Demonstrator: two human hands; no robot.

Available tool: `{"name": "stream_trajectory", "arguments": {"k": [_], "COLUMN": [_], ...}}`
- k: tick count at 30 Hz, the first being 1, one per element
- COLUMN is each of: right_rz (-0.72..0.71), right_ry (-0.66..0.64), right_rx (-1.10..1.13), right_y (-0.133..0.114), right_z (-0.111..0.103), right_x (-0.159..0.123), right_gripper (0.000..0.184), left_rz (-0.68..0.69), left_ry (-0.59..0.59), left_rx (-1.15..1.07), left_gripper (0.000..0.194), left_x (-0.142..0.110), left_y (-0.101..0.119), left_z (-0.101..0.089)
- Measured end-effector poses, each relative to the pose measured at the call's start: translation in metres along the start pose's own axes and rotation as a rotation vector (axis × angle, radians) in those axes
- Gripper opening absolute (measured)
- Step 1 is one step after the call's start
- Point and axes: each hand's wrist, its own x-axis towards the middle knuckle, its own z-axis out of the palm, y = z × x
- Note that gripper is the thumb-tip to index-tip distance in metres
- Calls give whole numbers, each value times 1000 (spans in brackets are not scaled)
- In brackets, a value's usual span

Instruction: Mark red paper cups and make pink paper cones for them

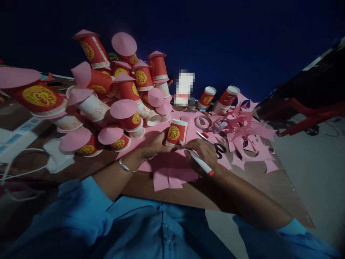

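My left hand [155, 145] is closed round a red paper cup [176, 132] with a yellow round emblem, its white rim facing up and tilted a little. In my right hand [203, 151] is a white marker pen [201, 163] with an orange-red end, and its tip points at the lower side of the cup. I cannot tell whether the tip touches it. Under both hands lie pink paper sheets [165, 176]. Black-handled scissors [220, 150] rest just beyond my right hand, partly hidden by it.
Many paper cups with pink cone tops [124, 109] stand stacked at the left. Two red cups [207, 98] stand at the back, near a tape roll [202, 122] and a glue stick [221, 126]. Pink paper offcuts [249, 131] are heaped at right; a red chair [302, 111] stands beyond.
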Motion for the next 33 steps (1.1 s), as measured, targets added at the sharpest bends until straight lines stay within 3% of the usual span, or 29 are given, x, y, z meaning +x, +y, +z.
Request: {"name": "stream_trajectory", "arguments": {"k": [20, 33], "right_rz": [43, 35], "right_ry": [-3, 9], "right_rx": [-32, -29], "right_y": [-1, 0], "right_z": [-1, -3], "right_x": [-1, -1], "right_gripper": [10, 9], "left_rz": [-6, 45], "left_ry": [-1, -16], "left_rx": [2, -29], "left_gripper": [96, 88], "left_x": [-1, 1], "left_y": [-2, -8], "left_z": [-5, -8]}}
